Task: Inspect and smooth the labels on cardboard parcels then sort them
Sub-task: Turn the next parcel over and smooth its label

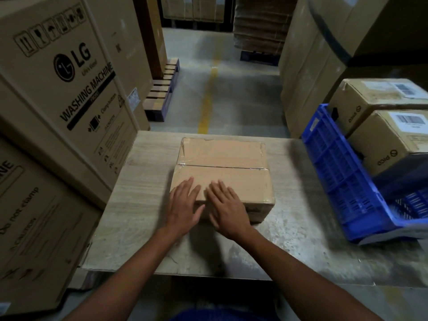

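Parcel: one brown cardboard parcel (222,167), low and rectangular, lying flat near the middle of the table (139,181).
Parcel surface: plain matte top; shiny clear tape along the centre seam and over the far corners; the edges are slightly crumpled.
Left hand (183,205): flat and spread, with straight fingers pressing the near-left part of the parcel's top and the palm over its near edge.
Right hand (228,210): flat as well, fingers straight and apart, resting on the top just beside the left hand.
Table: pale wood-grain top, scuffed and greyer toward the right.
Crate: one blue plastic crate (335,167) with slotted lattice walls, tilted at the table's right end.
Small cartons: two (361,100) (382,144) behind the crate, each with a white barcode label (404,89) (408,120) on top.
Large cartons: two printed washing-machine cartons (64,89) (34,228) to the left.
Floor: grey concrete with one yellow line (207,100).
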A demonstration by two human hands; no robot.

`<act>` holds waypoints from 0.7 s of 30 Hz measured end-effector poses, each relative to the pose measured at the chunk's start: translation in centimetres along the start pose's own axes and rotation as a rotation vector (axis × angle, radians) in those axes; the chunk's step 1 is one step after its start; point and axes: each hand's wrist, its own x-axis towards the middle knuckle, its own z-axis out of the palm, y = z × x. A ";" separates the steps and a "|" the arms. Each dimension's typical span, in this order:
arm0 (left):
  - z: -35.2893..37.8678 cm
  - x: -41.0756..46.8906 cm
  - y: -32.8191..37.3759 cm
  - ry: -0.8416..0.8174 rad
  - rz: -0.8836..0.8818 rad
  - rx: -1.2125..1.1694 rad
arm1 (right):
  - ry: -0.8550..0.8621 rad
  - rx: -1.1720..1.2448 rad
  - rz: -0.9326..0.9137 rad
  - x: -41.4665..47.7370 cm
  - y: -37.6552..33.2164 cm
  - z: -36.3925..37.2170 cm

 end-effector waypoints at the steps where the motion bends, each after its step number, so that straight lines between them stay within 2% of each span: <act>1: -0.1 0.1 -0.4 -0.023 -0.011 0.041 | -0.035 -0.014 0.006 0.3 -0.2 0.1; 6: -0.4 0.8 -1.2 -0.057 0.009 0.112 | -0.008 -0.031 0.050 0.7 -0.8 0.3; 10: -2.5 2.8 -1.7 -0.121 0.105 0.186 | 0.061 -0.086 -0.006 3.6 0.0 -1.9; 13: -2.9 3.9 -2.4 -0.186 0.165 0.141 | -0.021 -0.108 -0.076 4.9 1.2 -2.8; 15: -2.3 4.1 -2.4 -0.211 0.183 0.122 | -0.083 -0.097 -0.042 5.0 1.8 -2.6; 18: -1.4 4.1 -1.9 -0.243 0.146 0.216 | -0.237 -0.061 0.027 5.3 2.1 -1.9; 21: -1.6 4.4 -1.7 -0.261 0.113 0.203 | -0.292 -0.047 0.046 5.7 2.0 -2.1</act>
